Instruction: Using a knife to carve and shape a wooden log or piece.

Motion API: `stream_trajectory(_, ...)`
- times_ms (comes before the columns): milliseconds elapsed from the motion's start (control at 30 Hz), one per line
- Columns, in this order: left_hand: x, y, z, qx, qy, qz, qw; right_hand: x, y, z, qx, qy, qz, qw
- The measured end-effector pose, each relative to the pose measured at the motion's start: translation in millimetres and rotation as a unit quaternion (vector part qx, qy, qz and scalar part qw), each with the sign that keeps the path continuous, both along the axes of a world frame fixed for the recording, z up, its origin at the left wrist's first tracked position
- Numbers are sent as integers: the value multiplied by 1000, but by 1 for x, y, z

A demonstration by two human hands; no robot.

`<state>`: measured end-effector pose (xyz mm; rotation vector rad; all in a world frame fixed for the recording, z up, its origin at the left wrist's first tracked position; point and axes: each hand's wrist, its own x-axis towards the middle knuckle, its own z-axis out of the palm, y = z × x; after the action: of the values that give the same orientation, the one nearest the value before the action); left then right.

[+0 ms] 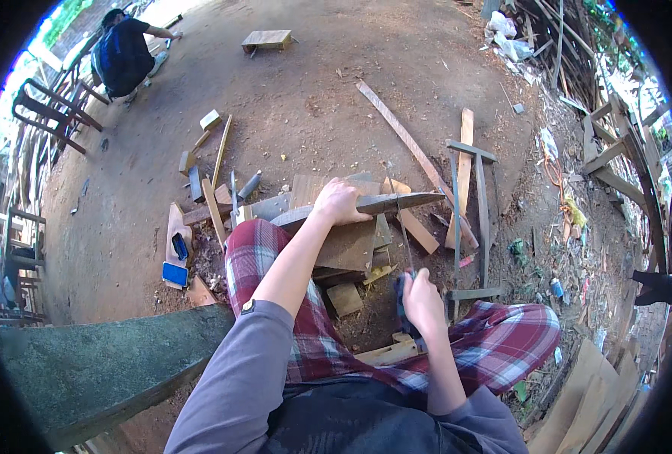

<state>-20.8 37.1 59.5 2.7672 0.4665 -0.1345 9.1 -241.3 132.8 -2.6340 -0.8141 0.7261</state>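
My left hand (pixel 339 202) is closed over the top of a grey, slightly curved wooden board (pixel 385 203), pressing it down on a wooden block (pixel 347 246). The board lies crosswise before me, its narrow end pointing right. In my right hand (pixel 424 301) is the dark handle of a handsaw, held low over my crossed legs. The saw's thin blade (pixel 405 240) slants up and away from me and crosses the board close to its right end. I cannot tell how deep the blade sits in the wood.
A wooden frame saw (pixel 483 219) and long strips (pixel 404 132) lie to the right. Offcuts and tools, with a blue rectangular object (pixel 175 274), lie left. A greenish slab (pixel 109 363) fills the lower left. Farther off are a low stool (pixel 268 39) and a crouching person (pixel 128 57).
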Motion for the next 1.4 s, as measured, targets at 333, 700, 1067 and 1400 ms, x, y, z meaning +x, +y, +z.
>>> stream_trajectory(333,2,4,2,-30,-16,-15,999,23,25,-35,26,-14,-1,1000)
stream_trajectory(700,4,4,-7,3,-17,8,1000,47,72,-67,51,-50,3,997)
stream_trajectory(1067,6,16,-10,23,-26,-28,999,2,1,-21,-18,-5,-8,1000)
stream_trajectory(1400,-1,-9,-15,43,-76,-38,995,58,78,-78,45,-24,3,999)
